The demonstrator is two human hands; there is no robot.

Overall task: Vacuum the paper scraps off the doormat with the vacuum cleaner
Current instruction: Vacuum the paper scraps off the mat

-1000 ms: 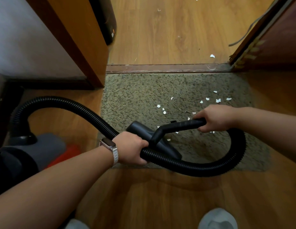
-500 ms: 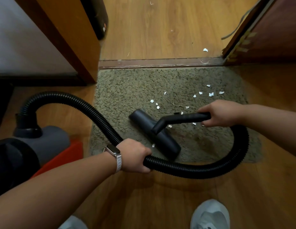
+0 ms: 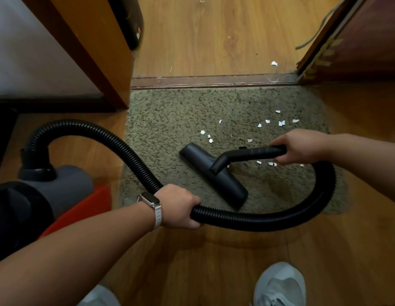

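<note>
A grey-green shaggy doormat [image 3: 174, 120] lies before the door threshold. Several white paper scraps [image 3: 280, 123] are scattered on its right half, some beside the nozzle and some under my right hand. The black floor nozzle [image 3: 216, 177] rests flat on the mat's middle. My right hand [image 3: 302, 146] grips the black curved handle tube [image 3: 254, 152] joined to the nozzle. My left hand [image 3: 178, 206], with a watch on its wrist, is closed round the black ribbed hose [image 3: 269, 219], which loops from the handle back to the grey and red vacuum body [image 3: 66, 191] at the left.
A wooden door frame [image 3: 99, 54] stands at the left and a dark door [image 3: 357, 40] at the right. Beyond the threshold strip [image 3: 214, 81] a few scraps [image 3: 273, 63] lie on the wooden floor. My grey shoes [image 3: 280, 286] are at the bottom edge.
The nozzle has slid forward over the mat toward the scraps, and a few scraps near it are gone. Both hands kept their grips. The view tilted down slightly.
</note>
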